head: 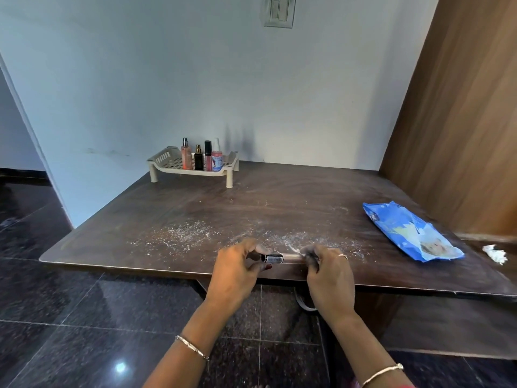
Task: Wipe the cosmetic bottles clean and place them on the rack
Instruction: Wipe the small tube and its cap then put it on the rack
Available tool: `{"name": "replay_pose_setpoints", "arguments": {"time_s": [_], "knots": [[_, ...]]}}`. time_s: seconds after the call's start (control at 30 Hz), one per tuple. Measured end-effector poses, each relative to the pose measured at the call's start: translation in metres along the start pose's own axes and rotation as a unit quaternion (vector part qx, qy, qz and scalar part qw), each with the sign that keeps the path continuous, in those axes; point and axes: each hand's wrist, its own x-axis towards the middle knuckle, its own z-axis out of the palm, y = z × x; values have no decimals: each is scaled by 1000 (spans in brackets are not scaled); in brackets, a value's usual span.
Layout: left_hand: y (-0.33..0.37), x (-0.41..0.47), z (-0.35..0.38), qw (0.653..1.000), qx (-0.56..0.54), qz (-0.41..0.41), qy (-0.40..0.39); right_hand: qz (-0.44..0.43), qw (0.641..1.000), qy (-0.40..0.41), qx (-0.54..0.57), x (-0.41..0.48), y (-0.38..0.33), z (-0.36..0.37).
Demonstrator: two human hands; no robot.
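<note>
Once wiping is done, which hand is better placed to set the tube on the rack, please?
Probably the left hand: it grips the tube, and the rack stands far left; the right hand holds the wipe.

Legible text: none.

1. Slim tube [275,259] that I hold, well in front of the rack [165,163] and to its right: pale label band with fine print, too small to read.
2. Blue packet [411,233], well to the right of the rack and nearer me: dark printed patch and a picture, with the wording blurred.
3. Pink spray bottle [217,159], rightmost on the rack: blue-and-white label, unreadable.
</note>
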Motion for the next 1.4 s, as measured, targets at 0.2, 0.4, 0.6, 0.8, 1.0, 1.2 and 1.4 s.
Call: {"name": "replay_pose_setpoints", "arguments": {"time_s": [0.2, 0.4, 0.6, 0.8, 1.0, 1.2, 1.4], "knots": [[-1, 0, 4, 1000, 5, 11, 29, -155, 986, 31, 57, -28, -30, 17], [-7, -4, 8, 986, -141, -22, 86, -142, 986, 82, 37, -10, -12, 11], [3, -6, 15, 938, -317, -80, 112, -121, 980, 153, 33, 0, -5, 1], [15, -12, 23, 813, -542, -168, 130, -262, 955, 124, 61, -19, -41, 9], [27, -11, 17, 767, -591, -219, 118, -244, 951, 188, 21, 13, -34, -14], [36, -15, 17, 756, -608, -226, 92, -183, 958, 220, 12, 28, -24, -23], [41, -16, 17, 729, -627, -262, 77, -274, 952, 122, 59, -17, -42, -2]]}}
